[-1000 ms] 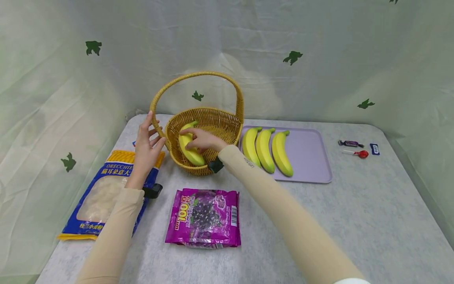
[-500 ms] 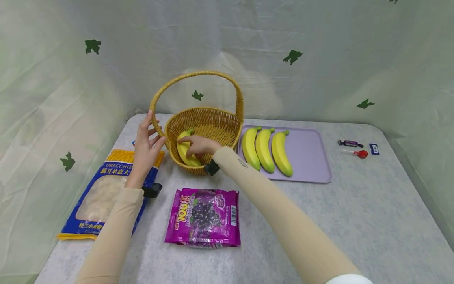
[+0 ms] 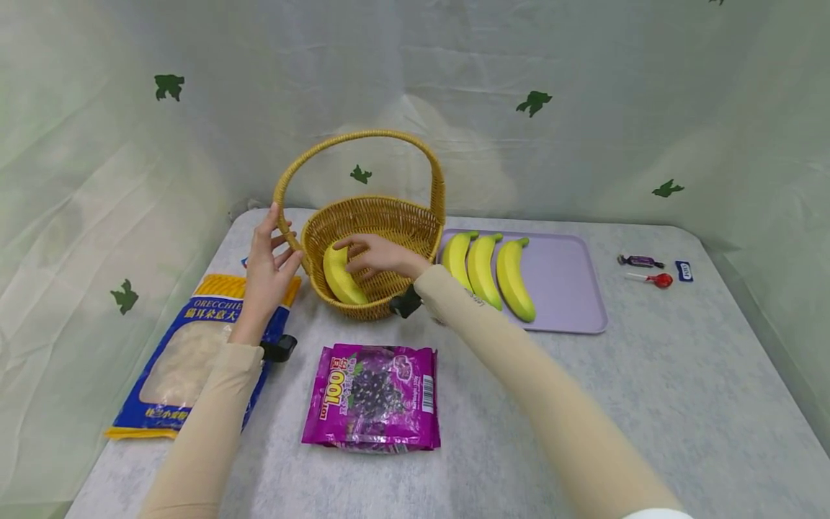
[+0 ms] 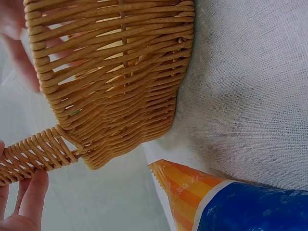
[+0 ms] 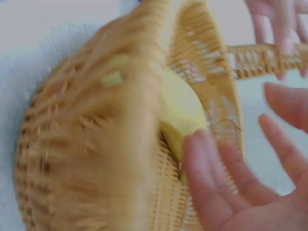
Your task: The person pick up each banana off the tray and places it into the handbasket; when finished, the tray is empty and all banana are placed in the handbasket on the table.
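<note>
A wicker basket [image 3: 372, 209] with a tall arched handle stands at the back of the table. My left hand [image 3: 264, 277] holds the lower left part of the handle between thumb and fingers, as the left wrist view also shows on the handle [image 4: 36, 156]. Inside the basket, against its left wall, lies a yellow banana [image 3: 340, 277]. My right hand [image 3: 382, 257] hovers over the basket beside that banana, its fingers loosely spread. In the right wrist view the fingertips appear close to the banana [image 5: 180, 103]; whether they touch it I cannot tell.
Right of the basket, a lilac tray [image 3: 564, 281] carries three bananas [image 3: 514, 281]. A purple grape candy bag [image 3: 372, 398] lies in front. A blue and yellow pasta bag [image 3: 188, 360] is under my left forearm. Far right are a red lollipop [image 3: 660, 281] and wrapped sweets [image 3: 638, 262].
The banana has gone lower into the basket. My right hand has let go of it and drawn slightly up and to the right, fingers spreading. The left hand has stayed on the handle.
</note>
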### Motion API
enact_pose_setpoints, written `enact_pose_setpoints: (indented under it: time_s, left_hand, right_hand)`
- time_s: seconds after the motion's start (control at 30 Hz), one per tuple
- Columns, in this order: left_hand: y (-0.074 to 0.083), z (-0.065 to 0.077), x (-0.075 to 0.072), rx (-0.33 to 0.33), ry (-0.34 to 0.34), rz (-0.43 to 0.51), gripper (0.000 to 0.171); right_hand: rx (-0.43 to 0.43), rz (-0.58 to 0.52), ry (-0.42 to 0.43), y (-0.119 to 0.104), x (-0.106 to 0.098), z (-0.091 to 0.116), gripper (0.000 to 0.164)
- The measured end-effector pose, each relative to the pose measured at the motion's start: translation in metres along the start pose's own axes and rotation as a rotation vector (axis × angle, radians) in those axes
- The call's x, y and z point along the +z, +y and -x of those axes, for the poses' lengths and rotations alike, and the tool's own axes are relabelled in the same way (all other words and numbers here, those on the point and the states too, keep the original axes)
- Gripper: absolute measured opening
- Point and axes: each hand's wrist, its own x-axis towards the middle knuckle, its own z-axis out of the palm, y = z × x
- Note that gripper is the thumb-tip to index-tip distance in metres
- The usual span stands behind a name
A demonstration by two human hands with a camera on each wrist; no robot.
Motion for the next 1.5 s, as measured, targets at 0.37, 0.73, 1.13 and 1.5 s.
enact_pose_setpoints:
  time_s: [0.37,0.73,1.13,1.5]
  left_hand:
    - [0.036,0.007,0.001,0.026,-0.01,0.018,0.071]
    - [0.04,0.009,0.002,0.026,-0.006,0.007,0.071]
    - [0.036,0.008,0.002,0.032,-0.001,0.007,0.071]
    - [0.037,0.007,0.002,0.033,-0.003,0.01,0.071]
  right_hand:
    - [-0.149,-0.165,0.083,0.021,-0.055,0.047,0.038]
    - [-0.131,-0.201,0.248,0.057,-0.112,0.109,0.044]
    - [-0.011,-0.117,0.424,0.106,-0.15,0.177,0.046]
    - [0.061,0.084,0.398,0.129,-0.155,0.202,0.056]
